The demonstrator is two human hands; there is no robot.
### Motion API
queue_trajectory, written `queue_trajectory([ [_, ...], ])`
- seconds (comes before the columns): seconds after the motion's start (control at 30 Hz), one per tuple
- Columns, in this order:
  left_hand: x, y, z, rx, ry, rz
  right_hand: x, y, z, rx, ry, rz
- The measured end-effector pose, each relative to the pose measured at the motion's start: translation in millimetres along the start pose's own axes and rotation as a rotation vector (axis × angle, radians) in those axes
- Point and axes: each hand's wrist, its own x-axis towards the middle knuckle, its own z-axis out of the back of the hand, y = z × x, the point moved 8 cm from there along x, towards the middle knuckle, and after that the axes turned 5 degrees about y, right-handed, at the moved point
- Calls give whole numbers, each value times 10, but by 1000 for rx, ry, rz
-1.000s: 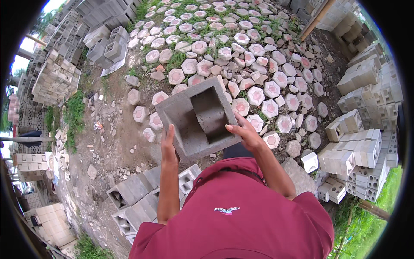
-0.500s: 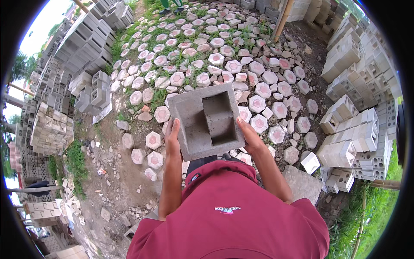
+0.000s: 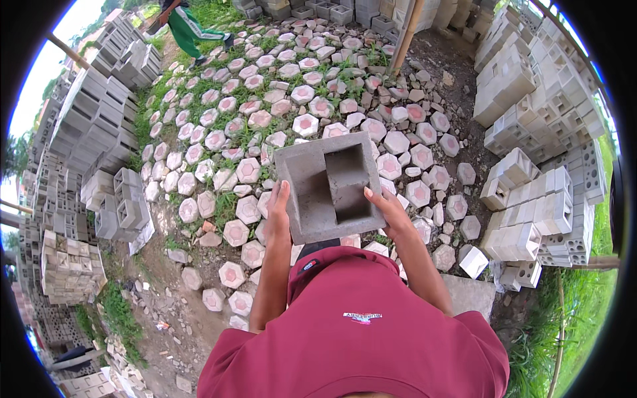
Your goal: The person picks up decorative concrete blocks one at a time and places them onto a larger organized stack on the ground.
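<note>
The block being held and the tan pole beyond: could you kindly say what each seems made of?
The block looks like matte concrete, from grey, speckled faces. The pole may be bamboo or wood, being tan and slender; finish unclear.

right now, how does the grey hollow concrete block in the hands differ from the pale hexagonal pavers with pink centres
Shape: the block is boxy with open hollows; the pavers are six-sided with closed tops.
Colour: the block is plain grey; the pavers are pale, with pink middles.
Pose: the block is held between left hand and right hand; the pavers lie on the ground.
Both have straight edges.
</note>
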Motion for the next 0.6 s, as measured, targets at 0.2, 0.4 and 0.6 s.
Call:
queue_trajectory([
  [0.2,1252,-611,-211,176,112,-52,1034,750,-148,-27,-57,12],
  [0.4,2080,-946,-362,-112,83,81,1848,1118,-155,-20,-83,-18],
  [0.6,3037,-1279,-470,206,48,-12,2733,1563,-153,18,-101,-52],
])
